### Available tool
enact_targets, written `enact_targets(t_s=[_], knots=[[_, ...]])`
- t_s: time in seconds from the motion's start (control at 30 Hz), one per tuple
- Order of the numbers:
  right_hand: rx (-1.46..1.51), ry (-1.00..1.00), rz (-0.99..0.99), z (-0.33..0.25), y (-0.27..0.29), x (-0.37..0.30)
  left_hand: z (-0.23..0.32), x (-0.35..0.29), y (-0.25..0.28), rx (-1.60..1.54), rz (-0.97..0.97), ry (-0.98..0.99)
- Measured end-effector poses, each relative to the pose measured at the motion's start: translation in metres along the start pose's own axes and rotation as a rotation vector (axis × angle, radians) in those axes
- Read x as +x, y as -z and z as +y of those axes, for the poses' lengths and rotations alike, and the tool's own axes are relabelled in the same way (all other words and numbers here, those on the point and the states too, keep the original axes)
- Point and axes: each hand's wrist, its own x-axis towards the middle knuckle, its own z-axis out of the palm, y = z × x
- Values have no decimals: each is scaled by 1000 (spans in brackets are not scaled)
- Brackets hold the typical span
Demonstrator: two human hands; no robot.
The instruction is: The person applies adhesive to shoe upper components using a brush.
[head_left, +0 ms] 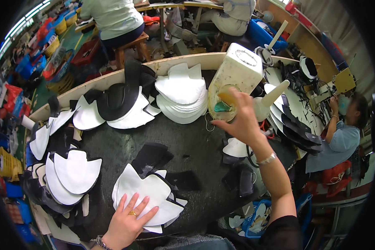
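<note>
Head view: left hand (128, 221) open, palm down, fingers spread on a loose stack of white pieces (139, 188) near the wearer's edge of the worktop (210, 154), probably to keep them from sliding. Right hand (242, 118) also open, thumb wide of curved fingers, at the mouth of a grimy white container (236, 71); contact unclear. Container stands toward the far rim, presumably within easy reach. Pieces smooth, clean, point-cornered, fanned unevenly, black material showing alongside.

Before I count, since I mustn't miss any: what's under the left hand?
The left hand rests on stacked white notched pieces; black pieces show past their far edge. Covered layers cannot be seen.
</note>
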Motion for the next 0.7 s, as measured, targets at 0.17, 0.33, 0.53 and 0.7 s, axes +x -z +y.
enact_targets(t_s=[0.17, 0.33, 0.53, 0.7], knots=[[130, -182, 148, 23, -10, 12, -5, -4, 7, -112, 45, -16], [48, -347, -90, 17, -4, 10, -21, -4, 23, -330, -36, -60], [905, -711, 14, 6, 42, -12, -46, -11, 47, -585, 114, -134], [1403, -828, -47, -10, 54, -44, -41, 6, 48, -116, -50, -258]])
